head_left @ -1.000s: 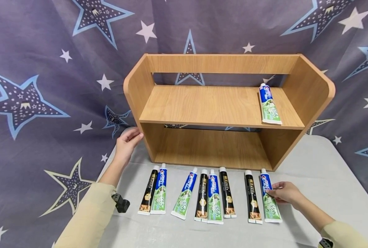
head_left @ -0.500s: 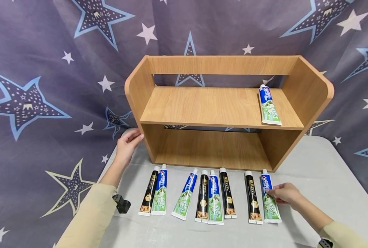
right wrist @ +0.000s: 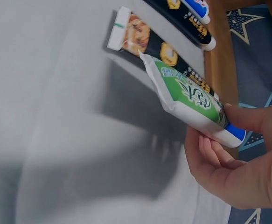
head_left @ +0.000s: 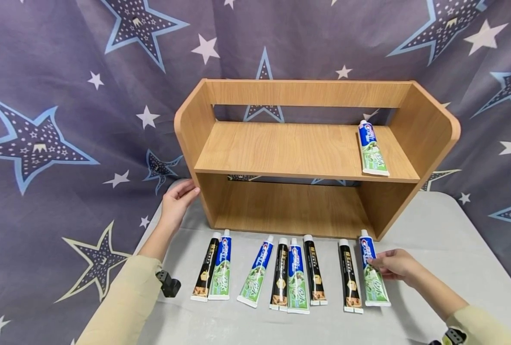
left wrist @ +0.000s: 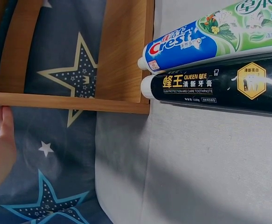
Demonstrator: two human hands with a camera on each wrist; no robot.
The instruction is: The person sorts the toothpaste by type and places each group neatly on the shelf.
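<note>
My right hand (head_left: 395,264) pinches a green, blue and white toothpaste tube (head_left: 372,275) between thumb and fingers, at the right end of the row. In the right wrist view the held tube (right wrist: 191,100) is tilted above the cloth, casting a shadow, with a black toothpaste tube (right wrist: 161,49) beside it. My left hand (head_left: 176,203) touches the left side panel of the wooden shelf (head_left: 190,129) with its fingertips. In the left wrist view its fingers (left wrist: 6,122) meet the panel's edge. One Crest toothpaste tube (head_left: 372,148) lies on the upper board at the right.
Several black and green-blue tubes lie in front of the shelf, among them a black Queen Bee tube (head_left: 206,267) and a Crest tube (head_left: 221,266) side by side at the left. A grey cloth (head_left: 221,328) covers the table. A starry curtain (head_left: 44,215) hangs behind.
My right hand has taken hold of the rightmost tube and raised it slightly off the cloth. The left hand stays at the shelf's side.
</note>
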